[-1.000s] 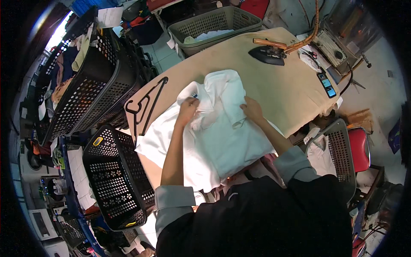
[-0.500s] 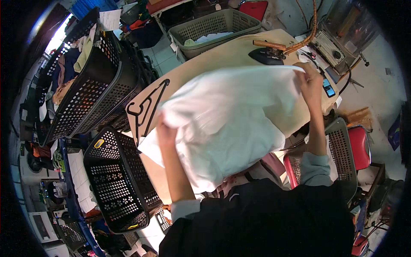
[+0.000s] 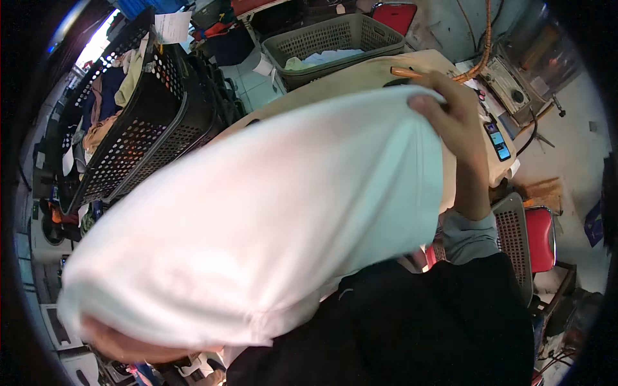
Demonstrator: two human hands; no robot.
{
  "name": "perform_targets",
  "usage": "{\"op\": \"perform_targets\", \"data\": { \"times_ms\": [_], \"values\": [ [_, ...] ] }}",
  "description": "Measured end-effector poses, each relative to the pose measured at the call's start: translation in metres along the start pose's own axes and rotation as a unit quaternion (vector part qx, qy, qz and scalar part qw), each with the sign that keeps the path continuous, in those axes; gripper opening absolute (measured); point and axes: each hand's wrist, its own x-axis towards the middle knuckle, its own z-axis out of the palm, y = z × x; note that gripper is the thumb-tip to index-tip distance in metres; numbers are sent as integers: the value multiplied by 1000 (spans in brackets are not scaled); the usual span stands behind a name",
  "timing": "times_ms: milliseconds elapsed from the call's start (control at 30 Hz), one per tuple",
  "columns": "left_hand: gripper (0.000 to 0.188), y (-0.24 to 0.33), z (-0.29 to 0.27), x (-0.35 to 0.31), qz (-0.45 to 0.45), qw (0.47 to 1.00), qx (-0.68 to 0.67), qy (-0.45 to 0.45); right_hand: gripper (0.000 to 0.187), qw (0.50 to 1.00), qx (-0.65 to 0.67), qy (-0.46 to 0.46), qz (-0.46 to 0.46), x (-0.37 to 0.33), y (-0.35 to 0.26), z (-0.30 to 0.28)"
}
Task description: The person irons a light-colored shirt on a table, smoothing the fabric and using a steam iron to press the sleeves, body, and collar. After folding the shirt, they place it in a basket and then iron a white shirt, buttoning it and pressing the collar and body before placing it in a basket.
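Observation:
A white shirt (image 3: 257,212) is stretched out in front of me, smeared by motion. My right hand (image 3: 450,119) pinches its upper right corner between thumb and fingers, above the ironing table's far right part. At the lower left, my left hand (image 3: 116,338) is blurred and partly covered by the cloth. The fabric runs taut to that hand, though its fingers are hidden. A stitched hem shows along the shirt's right edge. Behind my right hand, the iron's wooden handle (image 3: 404,73) peeks out; the rest of the iron is mostly hidden.
The tan ironing table (image 3: 309,96) shows beyond the cloth. A grey-green basket (image 3: 335,55) with folded cloth stands behind it. Black laundry baskets (image 3: 138,138) full of clothes are at left. A phone (image 3: 497,141) lies on the table's right end, near a red chair (image 3: 541,238).
My left hand has swung down and left, drawing the shirt out wide across the table and the hanger. My right hand has kept its hold and come nearer.

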Motion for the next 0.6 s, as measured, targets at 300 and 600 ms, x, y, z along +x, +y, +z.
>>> {"op": "perform_targets", "data": {
  "times_ms": [300, 600],
  "values": [
    [38, -72, 305, -87, -60, 910, -4, -410, 29, 965, -222, -58, 128, 0, 283, 75],
    [33, -23, 381, -148, 227, 903, 117, -346, 29, 892, -342, -103, 277, -109, 256, 132]
  ]
}}
